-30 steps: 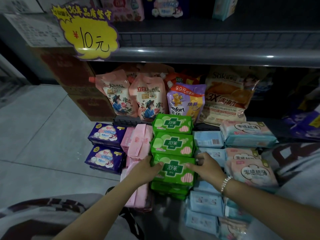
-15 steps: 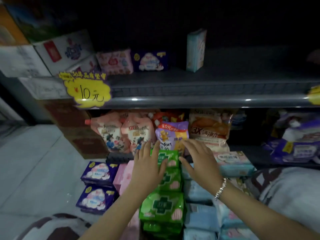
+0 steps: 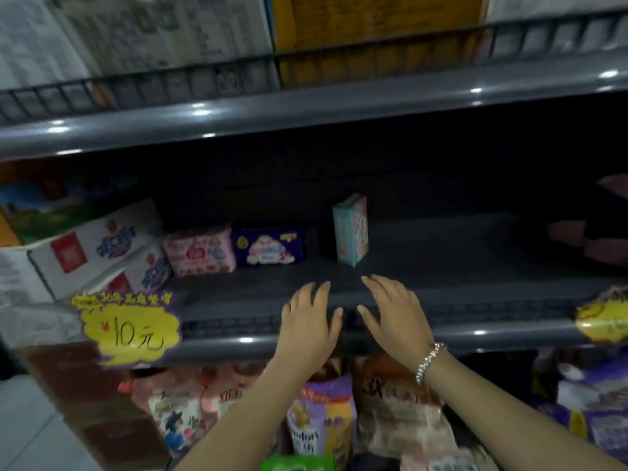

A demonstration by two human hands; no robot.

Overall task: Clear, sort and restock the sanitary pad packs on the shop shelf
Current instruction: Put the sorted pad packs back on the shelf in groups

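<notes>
Restocking looks barely begun. Both hands reach over the front rail of the shelf (image 3: 475,253) with fingers straight and spread, holding nothing: left hand (image 3: 307,317), right hand (image 3: 394,311). Only a pink pack (image 3: 200,251), a purple pack (image 3: 268,246) and an upright blue pack (image 3: 351,229) stand on it. One green pack (image 3: 299,463) shows below, so most packs seemingly remain to be put up.

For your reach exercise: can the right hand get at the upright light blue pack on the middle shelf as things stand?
Probably yes: the right hand is open and empty at the shelf edge, and only bare shelf lies between it and the upright light blue pack.
</notes>
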